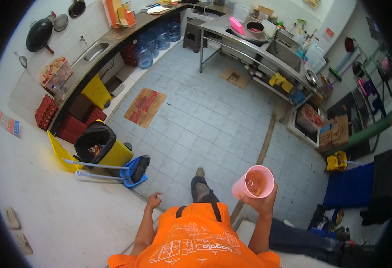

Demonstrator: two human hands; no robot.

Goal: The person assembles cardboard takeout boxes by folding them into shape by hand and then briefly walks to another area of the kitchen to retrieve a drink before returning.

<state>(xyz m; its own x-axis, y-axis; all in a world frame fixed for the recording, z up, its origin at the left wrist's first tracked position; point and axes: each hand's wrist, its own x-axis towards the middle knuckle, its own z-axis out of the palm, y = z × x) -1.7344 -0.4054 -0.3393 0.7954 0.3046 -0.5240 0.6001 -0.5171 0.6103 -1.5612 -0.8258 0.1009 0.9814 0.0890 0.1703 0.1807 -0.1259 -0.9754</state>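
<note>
A pink plastic cup [239, 185] is held upright in my right hand [265, 202], whose fingers wrap round its side. Some clear liquid shows inside, tinted by the pink walls. My left hand [153, 199] hangs low beside my body, holding nothing, with its fingers loosely bent and apart. Closest to that hand are a blue dustpan [135, 177] and a dark-bristled broom head [140, 167], both leaning by a yellow bin [118, 154] with a black liner.
Flattened cardboard [145, 107] lies on the tiled floor ahead. On the left runs a counter with a small sink [96, 52]; blue water jugs [144, 58] stand beneath it. A steel sink table [231, 40] is at the far right, and cardboard boxes [336, 134] stand nearer.
</note>
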